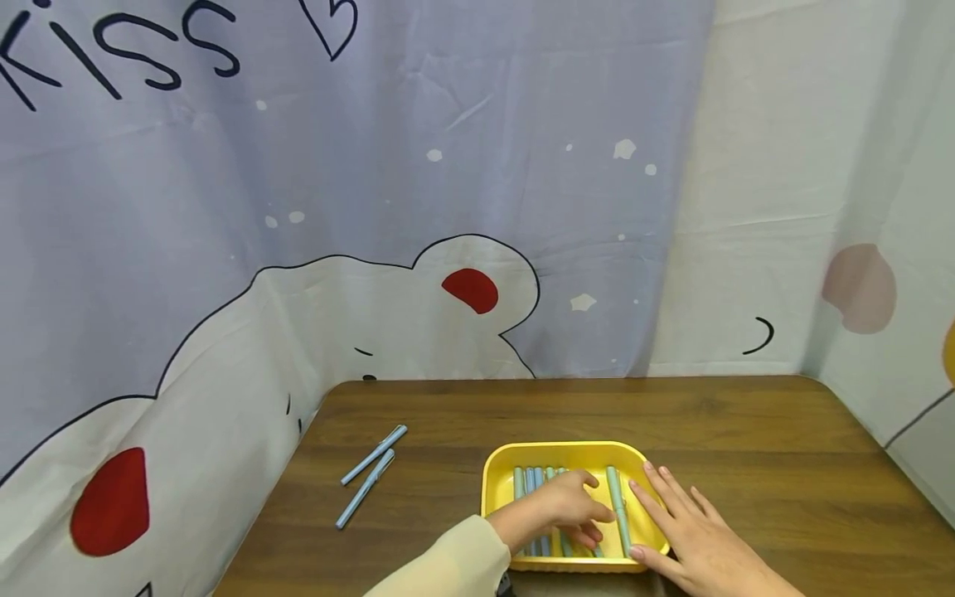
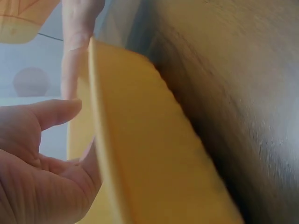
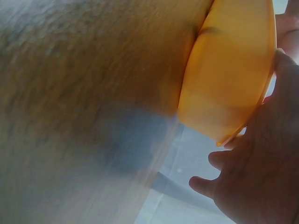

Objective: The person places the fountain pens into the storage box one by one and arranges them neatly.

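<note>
A yellow tray [image 1: 563, 452] on the wooden table holds several light green and light blue pens in an upright row. My left hand [image 1: 563, 507] reaches into it over the pens, fingers loosely bent and pointing down and right. In the left wrist view the thumb [image 2: 63, 112] stands apart from the other fingers, which the tray's wall partly hides. A single green pen [image 1: 618, 512] lies on the right side of the tray, between my two hands. My right hand [image 1: 694, 531] lies at the right rim with spread fingers, touching the rim in the right wrist view.
To the left of the tray, two light blue pens lie on the table: one pen [image 1: 375, 455] farther back, another pen [image 1: 366, 489] closer. Behind the table [image 1: 776, 439] hangs a printed curtain [image 1: 477, 182], which also runs along both sides.
</note>
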Demonstrator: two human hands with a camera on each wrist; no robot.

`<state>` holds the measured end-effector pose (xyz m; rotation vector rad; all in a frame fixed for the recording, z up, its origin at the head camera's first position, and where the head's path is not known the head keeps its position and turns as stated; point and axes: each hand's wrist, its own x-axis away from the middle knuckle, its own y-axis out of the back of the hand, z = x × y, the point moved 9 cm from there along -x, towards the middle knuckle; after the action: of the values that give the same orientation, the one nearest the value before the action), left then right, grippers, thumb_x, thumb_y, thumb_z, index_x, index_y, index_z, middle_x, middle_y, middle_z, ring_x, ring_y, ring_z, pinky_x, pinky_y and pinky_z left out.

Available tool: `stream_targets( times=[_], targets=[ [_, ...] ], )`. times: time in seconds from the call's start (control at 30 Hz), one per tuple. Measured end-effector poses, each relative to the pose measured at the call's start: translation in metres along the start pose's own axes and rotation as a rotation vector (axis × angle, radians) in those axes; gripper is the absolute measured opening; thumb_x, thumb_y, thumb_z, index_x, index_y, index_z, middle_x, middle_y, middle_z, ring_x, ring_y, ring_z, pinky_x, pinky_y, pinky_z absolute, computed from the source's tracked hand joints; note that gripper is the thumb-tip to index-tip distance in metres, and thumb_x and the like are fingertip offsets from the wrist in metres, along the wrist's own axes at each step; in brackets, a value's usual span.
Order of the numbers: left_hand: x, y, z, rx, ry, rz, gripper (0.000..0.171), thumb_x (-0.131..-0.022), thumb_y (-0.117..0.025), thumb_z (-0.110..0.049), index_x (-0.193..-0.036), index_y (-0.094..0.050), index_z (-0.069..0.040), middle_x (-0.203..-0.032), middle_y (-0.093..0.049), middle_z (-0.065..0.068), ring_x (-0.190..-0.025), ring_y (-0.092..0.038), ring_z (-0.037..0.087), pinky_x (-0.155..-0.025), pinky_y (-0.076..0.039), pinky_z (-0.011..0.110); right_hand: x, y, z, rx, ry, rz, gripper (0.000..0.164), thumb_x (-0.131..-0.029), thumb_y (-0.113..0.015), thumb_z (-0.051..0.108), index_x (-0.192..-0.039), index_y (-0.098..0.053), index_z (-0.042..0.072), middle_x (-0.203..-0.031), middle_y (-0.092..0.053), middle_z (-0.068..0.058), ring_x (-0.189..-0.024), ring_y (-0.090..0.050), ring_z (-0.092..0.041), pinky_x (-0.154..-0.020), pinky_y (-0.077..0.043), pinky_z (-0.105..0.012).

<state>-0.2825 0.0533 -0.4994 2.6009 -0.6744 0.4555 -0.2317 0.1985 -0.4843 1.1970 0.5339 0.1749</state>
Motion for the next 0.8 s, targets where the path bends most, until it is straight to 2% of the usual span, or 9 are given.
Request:
stream_targets(
  times=[0.17, 0.47, 0.7, 0.8],
  targets=[
    [0.010, 0.017, -0.010, -0.069, -0.069, 0.012, 0.053, -0.092, -0.074, -0.012, -0.138, -0.052, 0.000, -0.090, -0.070, 0.010, -0.074, -0.072, 0.029, -0.066, -0.062, 0.041, 0.000, 0.001, -0.001, 0.002, 0.001, 0.005, 0.075, -0.091, -0.069, 0.054, -0.151, -0.050, 0.013, -0.158, -0.040, -0.020, -0.141, -0.040, -0.044, -0.105, -0.036, -0.068],
    [0.033, 0.054, -0.014, -0.095, -0.174, 0.061, 0.051, -0.096, -0.070, -0.019, -0.140, -0.051, -0.002, -0.099, -0.067, 0.005, -0.088, -0.069, 0.029, -0.075, -0.060, 0.044, 0.000, 0.000, -0.002, -0.005, -0.012, 0.018, 0.077, -0.092, -0.068, 0.055, -0.152, -0.047, 0.013, -0.159, -0.038, -0.020, -0.142, -0.039, -0.042, -0.105, -0.037, -0.066],
    [0.056, 0.089, -0.013, -0.280, -0.290, 0.033, 0.052, -0.097, -0.069, -0.027, -0.144, -0.052, -0.015, -0.116, -0.068, -0.003, -0.100, -0.067, 0.011, -0.083, -0.054, 0.031, 0.000, 0.000, 0.001, 0.020, 0.014, 0.003, 0.077, -0.092, -0.068, 0.054, -0.153, -0.046, 0.014, -0.159, -0.038, -0.019, -0.142, -0.040, -0.041, -0.105, -0.039, -0.064],
    [0.065, 0.106, -0.008, -0.314, -0.329, 0.012, 0.053, -0.099, -0.067, -0.032, -0.146, -0.050, -0.017, -0.126, -0.068, 0.000, -0.109, -0.065, 0.014, -0.089, -0.054, 0.033, 0.000, -0.001, 0.001, 0.027, 0.019, -0.003, 0.077, -0.092, -0.068, 0.055, -0.154, -0.045, 0.016, -0.159, -0.039, -0.018, -0.144, -0.039, -0.038, -0.106, -0.039, -0.063]
  ],
)
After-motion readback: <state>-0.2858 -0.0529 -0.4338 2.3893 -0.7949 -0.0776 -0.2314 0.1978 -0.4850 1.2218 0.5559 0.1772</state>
